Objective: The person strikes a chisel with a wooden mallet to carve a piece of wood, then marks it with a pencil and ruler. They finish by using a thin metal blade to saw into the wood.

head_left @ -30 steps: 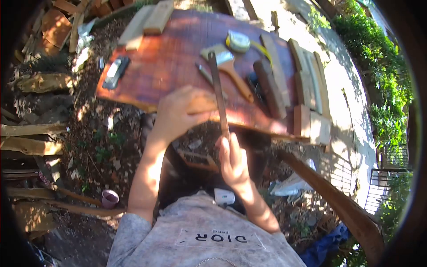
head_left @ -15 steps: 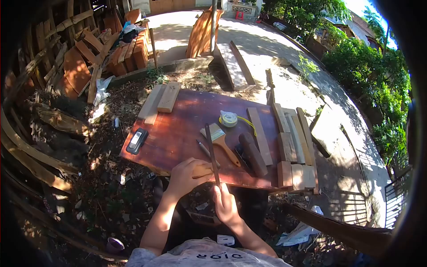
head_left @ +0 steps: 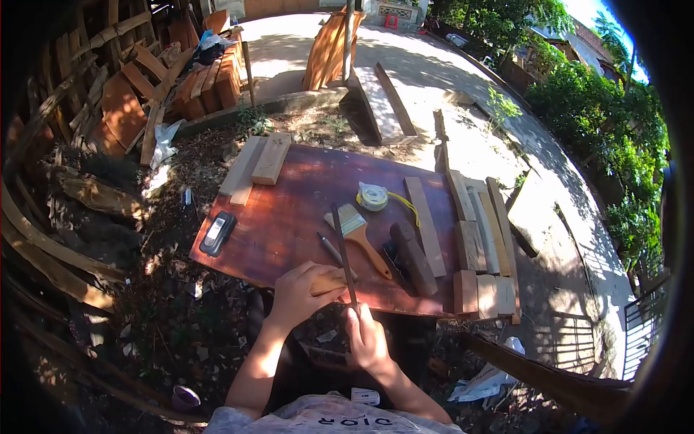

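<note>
The person's grey shirt [head_left: 329,423] is showing the only readable text: the brand word "DIOR", printed in dark capitals across the chest. It is appearing upside down at the bottom edge of the view, partly cut off by the frame. No other label, number or sign is reading clearly anywhere else; markings elsewhere are too small to tell.

Outdoor woodworking yard: stacked planks [head_left: 210,83], board worktop [head_left: 289,217], paintbrush [head_left: 361,230], tape measure [head_left: 373,195].
</note>
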The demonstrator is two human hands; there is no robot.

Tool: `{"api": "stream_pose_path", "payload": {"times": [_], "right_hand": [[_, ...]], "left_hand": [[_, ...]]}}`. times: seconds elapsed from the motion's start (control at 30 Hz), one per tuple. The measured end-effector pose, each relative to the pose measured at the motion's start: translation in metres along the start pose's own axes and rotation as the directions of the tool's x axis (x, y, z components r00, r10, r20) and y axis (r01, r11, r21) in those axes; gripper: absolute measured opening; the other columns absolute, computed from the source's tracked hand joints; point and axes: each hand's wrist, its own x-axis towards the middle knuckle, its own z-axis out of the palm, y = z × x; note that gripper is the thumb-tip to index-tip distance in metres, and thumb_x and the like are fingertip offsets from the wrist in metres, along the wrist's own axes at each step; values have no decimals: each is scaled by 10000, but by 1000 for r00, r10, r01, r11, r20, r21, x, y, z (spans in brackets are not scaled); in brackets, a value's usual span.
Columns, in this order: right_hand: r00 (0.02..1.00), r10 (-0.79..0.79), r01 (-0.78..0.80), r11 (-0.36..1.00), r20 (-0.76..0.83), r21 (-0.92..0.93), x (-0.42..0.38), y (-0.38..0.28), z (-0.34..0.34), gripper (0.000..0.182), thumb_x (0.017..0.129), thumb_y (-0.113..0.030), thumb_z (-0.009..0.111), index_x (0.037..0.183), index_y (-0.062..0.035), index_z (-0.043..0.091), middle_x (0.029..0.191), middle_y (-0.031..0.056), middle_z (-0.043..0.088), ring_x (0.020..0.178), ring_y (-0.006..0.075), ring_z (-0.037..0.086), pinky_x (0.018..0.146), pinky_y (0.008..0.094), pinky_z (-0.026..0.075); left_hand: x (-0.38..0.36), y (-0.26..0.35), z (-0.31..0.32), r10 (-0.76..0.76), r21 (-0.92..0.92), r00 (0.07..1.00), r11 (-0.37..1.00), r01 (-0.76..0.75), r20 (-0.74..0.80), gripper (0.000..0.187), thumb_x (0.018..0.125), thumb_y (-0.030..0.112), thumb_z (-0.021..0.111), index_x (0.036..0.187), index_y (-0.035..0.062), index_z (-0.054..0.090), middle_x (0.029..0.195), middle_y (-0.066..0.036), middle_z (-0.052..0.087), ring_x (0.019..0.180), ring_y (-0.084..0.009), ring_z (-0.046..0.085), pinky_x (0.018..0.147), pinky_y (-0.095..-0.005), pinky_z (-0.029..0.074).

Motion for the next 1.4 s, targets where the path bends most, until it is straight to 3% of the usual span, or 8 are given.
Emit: {"api": "stream_pose_path", "payload": {"times": [0.07, 0.2, 0.27, 0.33, 0.53, 0.77, 1.1, 1.4], "right_hand": [[970, 213, -225, 969, 119, 99, 11, -17, -6, 119, 1095, -103, 528, 1092, 13, 556, 690, 209, 559, 560, 386, 569, 536, 439, 427], [956, 244, -283, 915, 164, 287, -9, -13, -7, 143, 1101, -99, 490, 1083, 11, 580, 648, 35, 525, 538, 128, 480, 511, 318, 375], [922, 336, -377, 891, 193, 252, -22, -12, -9, 192, 1111, -142, 476, 1061, -3, 599, 680, 1, 499, 564, 82, 434, 528, 284, 353], [861, 410, -499, 796, 301, 343, -31, -2, -12, 278, 1133, -269, 472, 1084, -28, 601, 682, 5, 501, 574, 84, 445, 542, 272, 371], [912, 276, -382, 839, 303, 388, -5, -10, -11, 480, 1146, -428, 373, 1057, -24, 616, 682, -37, 458, 578, 53, 406, 535, 253, 322], [842, 434, -534, 753, 320, 385, -31, -1, -3, 543, 1153, -447, 313, 1055, -16, 629, 761, -15, 479, 624, 71, 408, 581, 254, 335], [895, 324, -435, 785, 307, 441, -12, 2, -5, 503, 1157, -407, 337, 1039, -18, 633, 713, -30, 452, 614, 60, 382, 567, 259, 311], [850, 447, -526, 757, 280, 387, -34, 5, -5, 510, 1160, -420, 341, 1020, -35, 644, 717, -33, 456, 619, 61, 387, 566, 257, 329]], "left_hand": [[-2, -2, 0, -15, -3, 1000, 1000, 15, -7, 429, 746, 284, 924, 1094, 96, 759, 967, -74, 732, 868, -285, 743, 763, -374, 595], [-1, -3, 2, -37, -17, 999, 999, 37, -33, 436, 726, 271, 934, 1084, 94, 761, 977, -72, 733, 874, -279, 743, 774, -372, 600], [1, -4, -1, 1, -18, 1000, 1000, -1, -29, 414, 757, 303, 906, 1082, 97, 755, 971, -70, 729, 872, -287, 739, 773, -385, 599], [0, -5, -3, 8, -24, 1000, 1000, -9, -25, 400, 774, 317, 890, 1081, 100, 753, 970, -67, 727, 876, -290, 736, 776, -391, 598], [4, -7, -9, 1, -39, 1000, 999, 0, 21, 396, 774, 307, 884, 1090, 102, 760, 991, -56, 727, 899, -280, 736, 786, -383, 599], [3, -9, -5, -21, -33, 1000, 999, 21, 10, 427, 733, 281, 908, 1096, 116, 757, 1022, -59, 738, 906, -277, 741, 798, -378, 603], [2, -10, 1, -31, -18, 999, 999, 31, -17, 441, 708, 238, 925, 1095, 106, 759, 997, -61, 741, 866, -273, 747, 760, -364, 601], [4, -4, 0, -35, -36, 999, 999, 34, -28, 431, 708, 212, 925, 1088, 96, 757, 990, -65, 738, 878, -276, 745, 767, -366, 600]]}}
